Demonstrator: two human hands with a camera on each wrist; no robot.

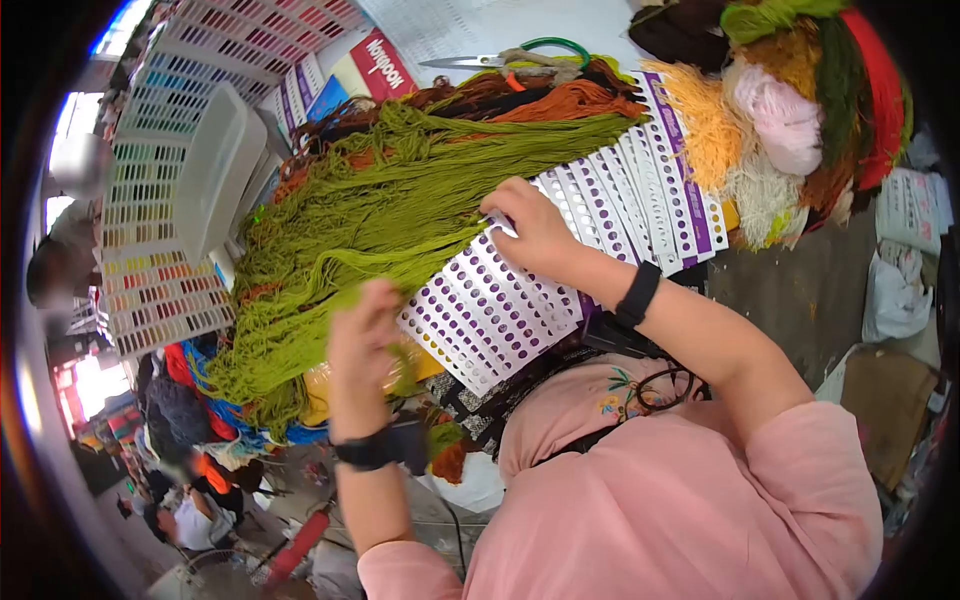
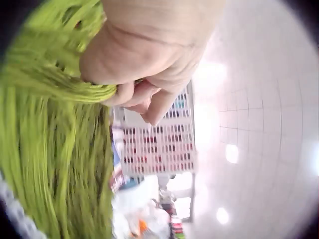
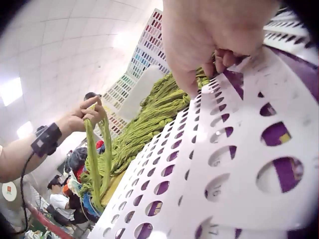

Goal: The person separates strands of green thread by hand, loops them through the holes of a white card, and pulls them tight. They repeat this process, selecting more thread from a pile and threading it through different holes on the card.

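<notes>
A bundle of olive-green yarn (image 1: 400, 190) lies across the table in long strands. My left hand (image 1: 362, 345), blurred in the head view, holds a looped hank of the green yarn (image 2: 55, 84) between thumb and fingers. In the right wrist view that hank hangs raised from the left hand (image 3: 89, 114). A fanned stack of white punched cards (image 1: 490, 310) with rows of round holes and purple print lies in front of the bundle. My right hand (image 1: 530, 230) pinches the edge of a punched card (image 3: 219, 144), fingertips right beside the green yarn.
A white rack of colour samples (image 1: 150, 180) and a clear plastic tray (image 1: 215, 170) stand at the left. Scissors (image 1: 470, 62) with green handles and a red-and-white notebook (image 1: 375, 65) lie behind the yarn. Peach, pink and red skeins (image 1: 780, 120) pile up at the right.
</notes>
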